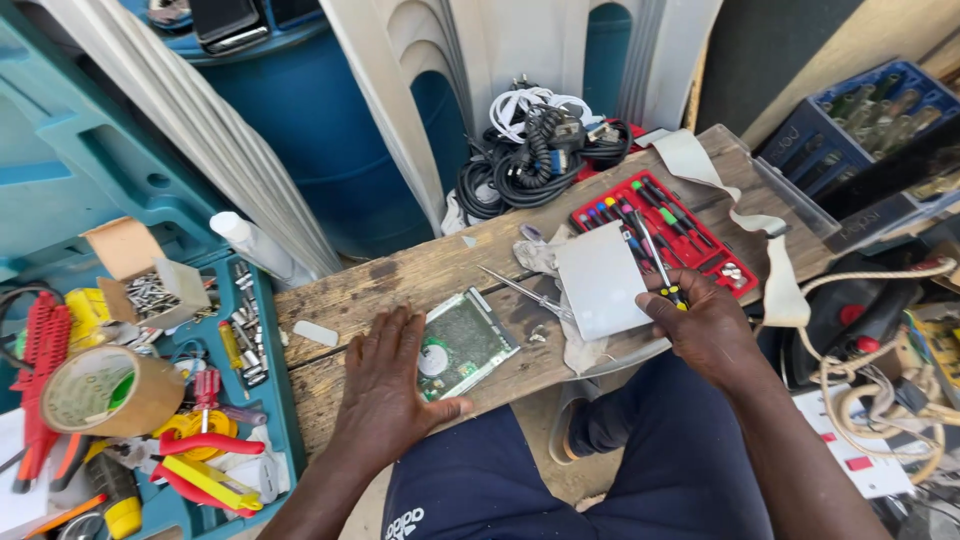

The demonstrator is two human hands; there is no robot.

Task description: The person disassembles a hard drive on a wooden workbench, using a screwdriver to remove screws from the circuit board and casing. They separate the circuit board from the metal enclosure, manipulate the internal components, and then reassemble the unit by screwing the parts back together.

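Toward the left end of our rough, weathered wooden plank (400, 275), our left hand (385, 375) lies flat, fingers spread, gripping nothing, steadying the flat metal hard drive with its green circuit board up (462, 345) near the front edge. We judge it only partly opened: board in place. Our right hand (705, 325) pinches a slim black-handled screwdriver (655, 260) before the red plastic bit tray (665, 230).

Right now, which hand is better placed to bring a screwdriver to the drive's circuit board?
The right hand: it already grips a small screwdriver beside the red bit case. The left hand lies flat against the hard drive, steadying it.
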